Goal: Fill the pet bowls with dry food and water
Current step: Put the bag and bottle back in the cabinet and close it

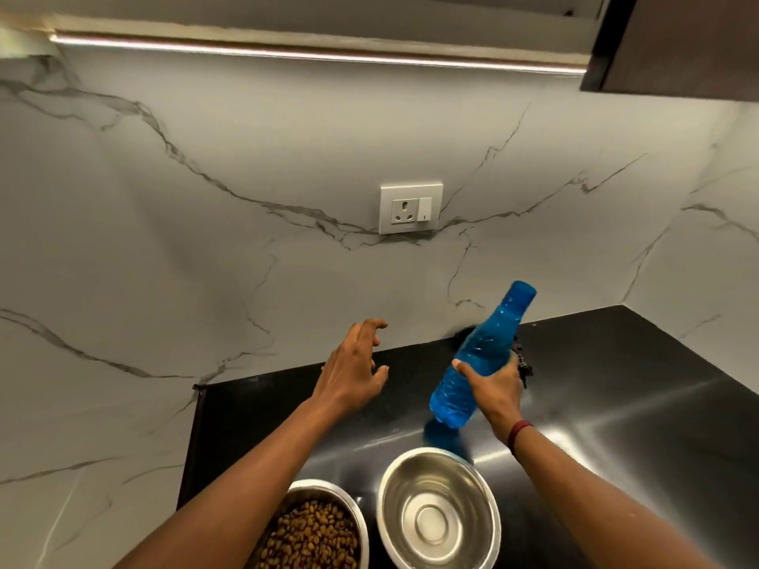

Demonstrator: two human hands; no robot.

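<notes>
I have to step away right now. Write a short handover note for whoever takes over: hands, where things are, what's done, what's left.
Right hand: gripped around the lower body of the blue bottle, held tilted just above the black counter, cap still on.
Left hand: open, empty, fingers spread, hovering above the counter's back edge to the left of the bottle.
Left bowl: holds dry food; that part looks done.
Right bowl: steel, empty and dry, near edge of the counter, below the bottle.
Left to do: uncap the bottle and pour water into the right bowl. How much water the bottle holds is not clear.
</notes>
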